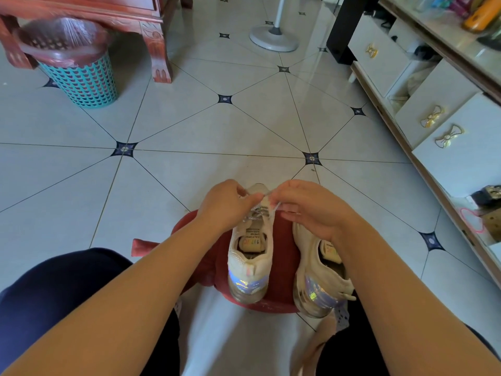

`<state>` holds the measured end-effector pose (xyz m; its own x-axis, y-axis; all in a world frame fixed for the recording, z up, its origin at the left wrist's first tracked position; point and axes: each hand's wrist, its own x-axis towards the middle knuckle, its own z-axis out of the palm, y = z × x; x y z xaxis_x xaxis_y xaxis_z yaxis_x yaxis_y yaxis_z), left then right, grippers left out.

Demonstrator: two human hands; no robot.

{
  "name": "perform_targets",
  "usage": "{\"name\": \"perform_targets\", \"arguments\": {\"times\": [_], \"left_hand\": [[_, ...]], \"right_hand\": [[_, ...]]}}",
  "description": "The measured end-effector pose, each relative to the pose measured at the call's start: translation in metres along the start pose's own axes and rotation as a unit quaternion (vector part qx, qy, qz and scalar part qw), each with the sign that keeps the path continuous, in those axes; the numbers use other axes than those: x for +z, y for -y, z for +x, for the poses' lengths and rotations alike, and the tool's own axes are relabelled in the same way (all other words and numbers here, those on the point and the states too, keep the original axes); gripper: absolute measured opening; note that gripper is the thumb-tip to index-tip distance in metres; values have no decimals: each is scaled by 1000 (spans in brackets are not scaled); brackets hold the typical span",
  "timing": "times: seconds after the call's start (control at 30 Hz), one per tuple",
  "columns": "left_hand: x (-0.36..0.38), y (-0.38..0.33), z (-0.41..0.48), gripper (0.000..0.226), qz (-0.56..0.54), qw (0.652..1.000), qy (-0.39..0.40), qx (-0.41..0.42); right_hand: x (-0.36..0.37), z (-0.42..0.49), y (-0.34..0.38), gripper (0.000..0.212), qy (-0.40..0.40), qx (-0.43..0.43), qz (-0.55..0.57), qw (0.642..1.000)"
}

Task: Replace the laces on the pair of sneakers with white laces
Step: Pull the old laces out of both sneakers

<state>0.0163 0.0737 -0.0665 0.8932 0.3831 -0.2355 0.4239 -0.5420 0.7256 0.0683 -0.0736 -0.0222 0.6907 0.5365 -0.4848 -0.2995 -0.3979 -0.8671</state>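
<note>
Two cream sneakers stand side by side, heels toward me, on a low red stool (282,256). The left sneaker (250,264) carries a speckled grey-white lace (260,211) across its upper eyelets. My left hand (225,204) pinches the lace over the shoe's front, and my right hand (306,207) pinches the lace's other end just across from it. My right forearm covers much of the right sneaker (320,283), so its lacing is hidden. A pale strip, maybe a loose lace (311,348), lies on the floor between my knees.
A teal basket with a pink liner (78,69) stands at the far left beside a red wooden table leg (158,55). A fan base (273,38) sits at the back. White drawer cabinets (439,126) line the right wall. Tiled floor (217,147) stretches ahead.
</note>
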Motion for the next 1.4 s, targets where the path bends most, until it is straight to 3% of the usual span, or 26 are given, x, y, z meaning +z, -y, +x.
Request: {"name": "perform_targets", "arguments": {"times": [0.17, 0.33, 0.47, 0.63, 0.77, 0.9, 0.97, 1.07, 1.2, 1.3, 1.4], "left_hand": [[-4, 1, 1, 48, -18, 1000, 1, 0], [-4, -1, -1, 31, 28, 999, 16, 32], [-6, -1, 2, 29, 1, 1000, -8, -15], [-9, -3, 4, 37, -128, 989, -21, -78], [-13, -9, 2, 36, -236, 963, -31, -126], [-24, -8, 4, 40, -332, 925, -61, -172], [-29, -7, 5, 51, -299, 938, -70, -161], [-24, -7, 2, 72, -202, 972, -25, -120], [-18, -9, -4, 64, -43, 994, -96, -29], [-17, -11, -9, 59, 35, 988, -139, 59], [-16, -15, -14, 55, 55, 975, -163, 141]], "right_hand": [[-1, -1, 2, 16, -58, 0, 107, 993], [-2, 0, 3, 19, -81, -4, -3, 997], [-11, -3, 9, 10, -73, -11, 194, 978], [-12, -11, 13, 14, -78, -77, 166, 980], [-20, -21, 25, 19, -102, -191, 264, 940], [-34, -31, 32, 15, -98, -249, 338, 902], [-39, -35, 34, 14, -120, -243, 281, 921], [-37, -37, 29, 16, -199, -222, 90, 950], [-37, -34, 22, 10, -258, -173, -75, 948], [-34, -27, 7, 10, -244, -102, -368, 891], [-23, -22, -5, 19, -213, -47, -493, 842]]}}
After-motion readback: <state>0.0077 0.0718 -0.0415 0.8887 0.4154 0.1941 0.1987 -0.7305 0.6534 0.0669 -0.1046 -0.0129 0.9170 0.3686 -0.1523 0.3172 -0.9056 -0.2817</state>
